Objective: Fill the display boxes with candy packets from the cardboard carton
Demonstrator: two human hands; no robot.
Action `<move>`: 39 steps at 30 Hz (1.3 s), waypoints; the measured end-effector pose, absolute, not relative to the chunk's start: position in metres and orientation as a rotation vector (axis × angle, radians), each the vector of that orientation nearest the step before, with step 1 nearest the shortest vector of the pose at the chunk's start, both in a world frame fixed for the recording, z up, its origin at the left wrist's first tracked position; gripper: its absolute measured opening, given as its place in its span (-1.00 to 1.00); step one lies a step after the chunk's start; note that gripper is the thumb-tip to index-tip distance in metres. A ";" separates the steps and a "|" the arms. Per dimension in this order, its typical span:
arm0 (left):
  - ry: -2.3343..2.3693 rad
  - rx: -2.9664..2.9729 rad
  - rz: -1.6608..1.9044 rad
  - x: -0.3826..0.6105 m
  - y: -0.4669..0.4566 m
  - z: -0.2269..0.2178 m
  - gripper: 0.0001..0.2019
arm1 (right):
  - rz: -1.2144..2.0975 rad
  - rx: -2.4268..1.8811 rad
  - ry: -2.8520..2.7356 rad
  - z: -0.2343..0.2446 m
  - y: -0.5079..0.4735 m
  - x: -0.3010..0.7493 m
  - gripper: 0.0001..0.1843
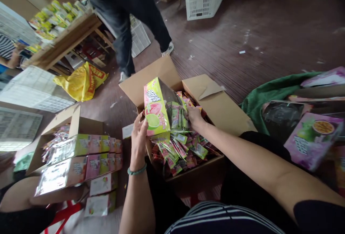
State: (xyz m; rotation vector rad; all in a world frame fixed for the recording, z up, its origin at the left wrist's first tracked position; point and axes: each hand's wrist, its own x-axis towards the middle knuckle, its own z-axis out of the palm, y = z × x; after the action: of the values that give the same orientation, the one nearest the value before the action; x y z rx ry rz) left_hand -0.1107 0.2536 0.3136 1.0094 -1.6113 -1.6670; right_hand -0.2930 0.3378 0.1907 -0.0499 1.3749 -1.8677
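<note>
Sitting under both hands was an open cardboard carton (215,101), flaps spread outward, its inside heaped w/ small green and pink sachets (185,148).

Above that heap stood the green-pink display box (155,108), upright but tilted, long axis running roughly vertical, top leaning away from the person. Printed fruit face pointed toward the left hand; its open side faced right, toward the right hand, w/ sachets showing inside.

Left hand (140,137) was just below-left of the box, touching its lower left edge: fingers curled up against the printed face, thumb at the near corner, gripping it. Forearm rose steeply from the lap, wrist straight, a green bead bracelet (137,171) round it.

Right hand (194,116) was at the box's right, fingers drawn together and pushed into the sachets by the open side; whether it pinched any, can't tell. Forearm stretched in long from lower right, nearly level.

Well left of the left hand, another carton (72,122) held stacked filled boxes (81,158). Far beyond both hands, a person in dark trousers (126,22) stood on the floor.
</note>
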 end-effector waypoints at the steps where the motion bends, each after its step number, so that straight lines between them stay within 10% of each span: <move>1: -1.689 1.036 -1.601 -0.110 0.258 0.321 -0.35 | -1.871 -0.053 1.398 0.193 0.338 -0.290 -0.41; 5: -1.879 1.182 -1.266 -0.117 0.268 0.338 -0.11 | -1.856 -0.103 1.494 0.206 0.344 -0.280 -0.45; 13: -1.739 1.162 -1.012 -0.106 0.235 0.313 -0.37 | -1.667 -0.922 1.893 0.231 0.384 -0.242 -0.46; 19: -1.458 1.025 -0.989 -0.088 0.216 0.305 -0.42 | -0.725 -1.871 2.259 0.204 0.400 -0.188 -0.16; 39: -1.198 1.152 -1.197 -0.095 0.200 0.305 -0.47 | -0.289 -1.556 2.364 0.131 0.259 -0.287 -0.11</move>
State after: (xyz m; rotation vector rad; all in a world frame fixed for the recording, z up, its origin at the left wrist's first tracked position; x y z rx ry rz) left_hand -0.0952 0.2002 0.3048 1.1518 -1.1984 -1.1968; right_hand -0.2870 0.2586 0.1306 -1.5561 2.3641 -0.2894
